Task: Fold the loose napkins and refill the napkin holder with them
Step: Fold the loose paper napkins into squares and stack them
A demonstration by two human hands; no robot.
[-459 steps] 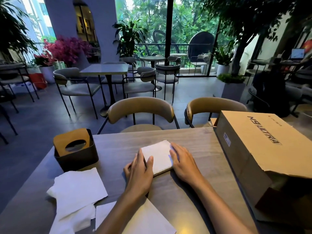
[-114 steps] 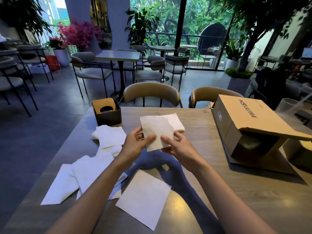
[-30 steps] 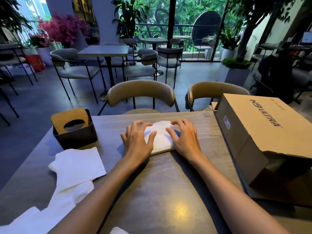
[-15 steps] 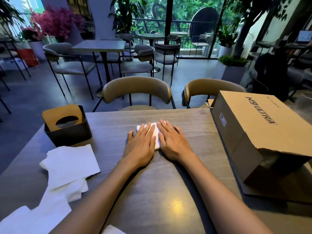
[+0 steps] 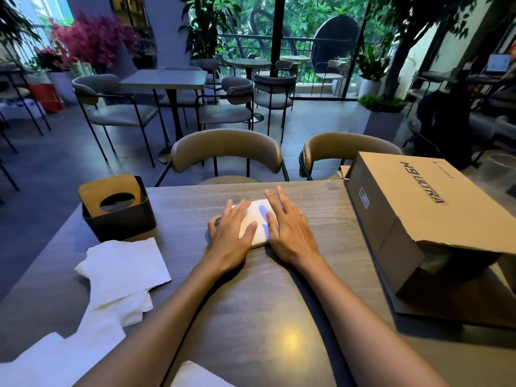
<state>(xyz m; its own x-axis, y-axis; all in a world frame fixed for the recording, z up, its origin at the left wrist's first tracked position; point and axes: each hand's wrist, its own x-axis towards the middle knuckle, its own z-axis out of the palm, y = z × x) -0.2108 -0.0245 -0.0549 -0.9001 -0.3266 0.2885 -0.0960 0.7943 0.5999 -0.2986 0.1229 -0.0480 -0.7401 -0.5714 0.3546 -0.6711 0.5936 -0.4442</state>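
— Hands, how are they seen from the head view?
— Left hand point(image 5: 229, 236) and right hand point(image 5: 290, 233) are laid flat, fingers straight, pressed on the folded napkin stack point(image 5: 258, 222) mid-table.
— Holder?
— Napkin holder point(image 5: 117, 208) is set far left; loose napkins point(image 5: 122, 270) are spread nearer.

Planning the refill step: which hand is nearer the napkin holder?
Left. The left hand rests on the folded stack's left side, toward the holder; the right hand lies on the stack's far side.
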